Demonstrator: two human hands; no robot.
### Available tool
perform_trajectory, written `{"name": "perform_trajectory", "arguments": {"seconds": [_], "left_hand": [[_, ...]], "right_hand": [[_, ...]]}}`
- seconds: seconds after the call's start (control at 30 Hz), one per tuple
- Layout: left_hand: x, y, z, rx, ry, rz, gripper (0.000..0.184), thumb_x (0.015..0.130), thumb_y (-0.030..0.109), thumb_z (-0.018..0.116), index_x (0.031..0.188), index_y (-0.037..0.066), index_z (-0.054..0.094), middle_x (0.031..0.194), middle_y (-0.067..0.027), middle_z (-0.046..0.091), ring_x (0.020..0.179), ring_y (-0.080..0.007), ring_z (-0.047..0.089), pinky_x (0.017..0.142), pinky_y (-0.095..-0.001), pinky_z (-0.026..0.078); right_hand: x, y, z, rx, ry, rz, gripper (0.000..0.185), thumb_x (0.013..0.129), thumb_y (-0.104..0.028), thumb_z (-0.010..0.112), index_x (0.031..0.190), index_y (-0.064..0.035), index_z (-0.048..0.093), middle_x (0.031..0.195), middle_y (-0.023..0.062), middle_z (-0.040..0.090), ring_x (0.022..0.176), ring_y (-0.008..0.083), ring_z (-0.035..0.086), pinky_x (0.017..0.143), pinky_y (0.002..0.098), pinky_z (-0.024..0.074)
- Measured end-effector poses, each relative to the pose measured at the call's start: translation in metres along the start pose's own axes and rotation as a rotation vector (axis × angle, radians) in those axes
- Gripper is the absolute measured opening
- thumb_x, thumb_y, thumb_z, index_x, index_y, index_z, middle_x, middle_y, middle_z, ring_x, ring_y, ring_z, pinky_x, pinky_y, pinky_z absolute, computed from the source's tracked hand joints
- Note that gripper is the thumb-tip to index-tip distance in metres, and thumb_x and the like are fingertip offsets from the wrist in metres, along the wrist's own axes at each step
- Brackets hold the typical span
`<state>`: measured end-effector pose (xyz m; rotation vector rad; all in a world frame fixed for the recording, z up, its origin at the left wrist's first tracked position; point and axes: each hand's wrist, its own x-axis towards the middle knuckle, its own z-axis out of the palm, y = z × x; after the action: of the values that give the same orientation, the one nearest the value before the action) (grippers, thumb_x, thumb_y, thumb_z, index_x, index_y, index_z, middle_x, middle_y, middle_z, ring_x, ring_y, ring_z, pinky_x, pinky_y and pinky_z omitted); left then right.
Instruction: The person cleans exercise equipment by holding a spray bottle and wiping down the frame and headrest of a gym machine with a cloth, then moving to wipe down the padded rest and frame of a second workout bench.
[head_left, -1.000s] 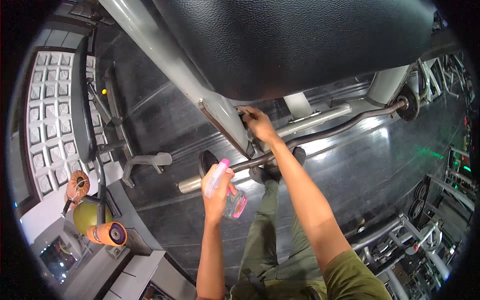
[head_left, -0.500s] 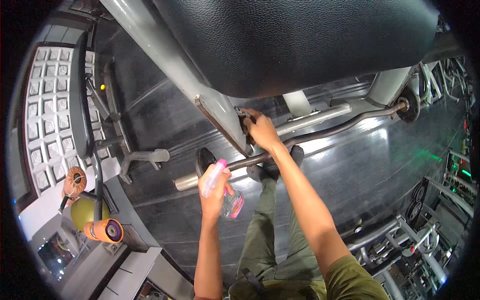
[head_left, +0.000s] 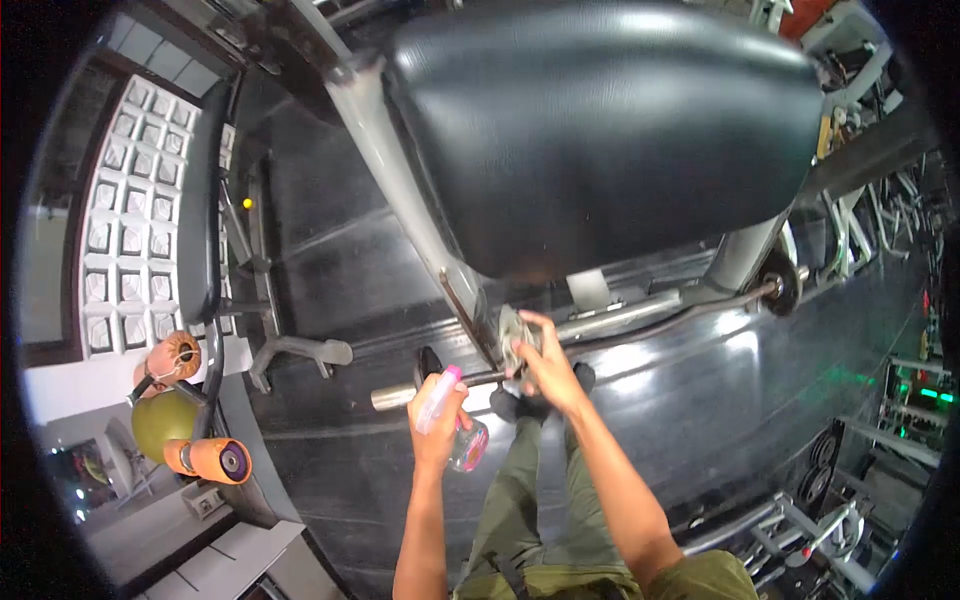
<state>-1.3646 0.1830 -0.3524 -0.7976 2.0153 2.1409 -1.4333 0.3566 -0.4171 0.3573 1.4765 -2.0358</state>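
My left hand (head_left: pixel 437 425) is wrapped round the neck of a clear spray bottle (head_left: pixel 470 447) with a pink and white trigger head. In my right hand (head_left: pixel 545 365) is a crumpled greyish cloth (head_left: pixel 514 335), gripped beside the foot of a grey metal frame post (head_left: pixel 400 180). Just beyond and above the hands is the black padded seat (head_left: pixel 610 130) of the machine. A curved barbell (head_left: pixel 660 322) lies low across the frame base, passing behind my right hand; its bare silver end (head_left: pixel 393 398) sticks out near my left hand.
A black bench (head_left: pixel 203 210) stands at the left by a white block wall (head_left: pixel 135 220). Orange foam rollers (head_left: pixel 218 460) and a green ball (head_left: pixel 165 425) are below it. Weight racks (head_left: pixel 850 470) line the right side. Black flooring (head_left: pixel 720 420) surrounds my feet.
My right hand has come away from the post's foot, bringing the cloth into view. The view has tilted up, showing more of the seat. My left hand still holds the spray bottle.
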Motion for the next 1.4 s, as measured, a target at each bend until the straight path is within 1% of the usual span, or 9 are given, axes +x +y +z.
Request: {"name": "perform_trajectory", "arguments": {"seconds": [0.07, 0.23, 0.4, 0.5, 0.73, 0.8, 0.97, 1.07, 1.4], "left_hand": [[-0.007, 0.018, 0.003, -0.028, 0.015, 0.043, 0.013, 0.090, 0.011, 0.064, 0.082, 0.002, 0.058, 0.070, -0.0023, 0.057, 0.049, -0.0095, 0.055, 0.047, -0.0241, 0.042], [-0.029, 0.075, 0.018, -0.095, 0.050, 0.186, 0.016, 0.094, 0.015, 0.060, 0.088, 0.000, 0.058, 0.077, -0.0067, 0.061, 0.049, -0.0122, 0.057, 0.047, -0.0255, 0.043], [-0.051, 0.135, 0.041, -0.106, 0.135, 0.364, 0.016, 0.095, 0.010, 0.055, 0.088, -0.003, 0.060, 0.081, -0.0079, 0.062, 0.049, -0.0136, 0.058, 0.047, -0.0261, 0.044], [-0.061, 0.160, 0.047, -0.007, 0.156, 0.434, 0.029, 0.098, 0.026, 0.053, 0.088, -0.001, 0.059, 0.080, -0.0079, 0.060, 0.048, -0.0148, 0.057, 0.047, -0.0277, 0.046], [-0.085, 0.223, 0.076, -0.099, 0.246, 0.485, 0.035, 0.098, 0.031, 0.054, 0.087, -0.002, 0.062, 0.079, -0.0075, 0.061, 0.048, -0.0145, 0.056, 0.045, -0.0281, 0.044], [-0.084, 0.235, 0.077, -0.072, 0.235, 0.495, 0.037, 0.098, 0.033, 0.055, 0.087, -0.002, 0.062, 0.079, -0.0074, 0.061, 0.048, -0.0148, 0.057, 0.045, -0.0282, 0.044], [-0.050, 0.256, 0.064, -0.083, 0.220, 0.535, 0.038, 0.097, 0.035, 0.056, 0.087, -0.001, 0.064, 0.076, -0.0070, 0.062, 0.048, -0.0148, 0.058, 0.045, -0.0284, 0.043], [-0.031, 0.281, 0.051, -0.013, 0.222, 0.492, 0.038, 0.097, 0.035, 0.057, 0.086, -0.001, 0.064, 0.076, -0.0066, 0.062, 0.047, -0.0143, 0.057, 0.045, -0.0280, 0.042], [0.099, 0.323, -0.019, 0.104, 0.110, 0.351, 0.040, 0.090, 0.034, 0.065, 0.069, 0.000, 0.063, 0.058, -0.0061, 0.060, 0.044, -0.0130, 0.056, 0.041, -0.0297, 0.042]], "right_hand": [[-0.034, -0.030, 0.009, 0.070, -0.034, -0.073, 0.042, 0.100, -0.017, 0.054, 0.136, -0.0099, 0.035, 0.102, 0.0089, 0.061, 0.076, 0.0152, 0.067, 0.043, 0.0239, 0.0468], [-0.096, -0.099, 0.023, 0.135, 0.028, -0.227, 0.034, 0.099, -0.019, 0.055, 0.130, -0.0057, 0.048, 0.111, 0.0060, 0.056, 0.089, 0.0116, 0.057, 0.066, 0.0308, 0.0600], [-0.138, -0.166, 0.015, 0.082, -0.066, -0.241, 0.040, 0.101, -0.018, 0.049, 0.137, -0.0087, 0.032, 0.121, 0.0138, 0.051, 0.105, 0.0245, 0.063, 0.068, 0.0391, 0.0619], [-0.144, -0.186, -0.001, 0.069, -0.168, -0.308, 0.033, 0.101, -0.015, 0.049, 0.130, -0.0074, 0.037, 0.113, 0.0126, 0.056, 0.100, 0.0226, 0.064, 0.068, 0.0388, 0.0621], [-0.151, -0.245, -0.013, -0.082, -0.160, -0.419, 0.022, 0.091, -0.003, 0.061, 0.113, -0.0007, 0.058, 0.103, 0.0145, 0.066, 0.092, 0.0205, 0.066, 0.067, 0.0354, 0.0615], [-0.142, -0.258, -0.011, 0.003, -0.194, -0.472, 0.024, 0.089, 0.004, 0.062, 0.113, -0.0014, 0.061, 0.097, 0.0085, 0.066, 0.081, 0.0143, 0.064, 0.070, 0.0336, 0.0614], [-0.133, -0.308, 0.013, -0.100, -0.176, -0.398, 0.020, 0.091, -0.002, 0.057, 0.111, -0.0026, 0.061, 0.099, 0.0085, 0.066, 0.082, 0.0133, 0.064, 0.053, 0.0230, 0.0481], [-0.118, -0.327, 0.035, -0.148, -0.208, -0.329, 0.021, 0.091, -0.002, 0.056, 0.112, -0.0033, 0.061, 0.095, 0.0057, 0.065, 0.077, 0.0104, 0.059, 0.051, 0.0211, 0.0402], [-0.054, -0.373, 0.129, -0.236, -0.026, -0.452, 0.022, 0.090, -0.005, 0.059, 0.112, -0.0062, 0.063, 0.088, -0.0002, 0.061, 0.068, 0.0034, 0.048, 0.053, 0.0196, 0.0399]]}}
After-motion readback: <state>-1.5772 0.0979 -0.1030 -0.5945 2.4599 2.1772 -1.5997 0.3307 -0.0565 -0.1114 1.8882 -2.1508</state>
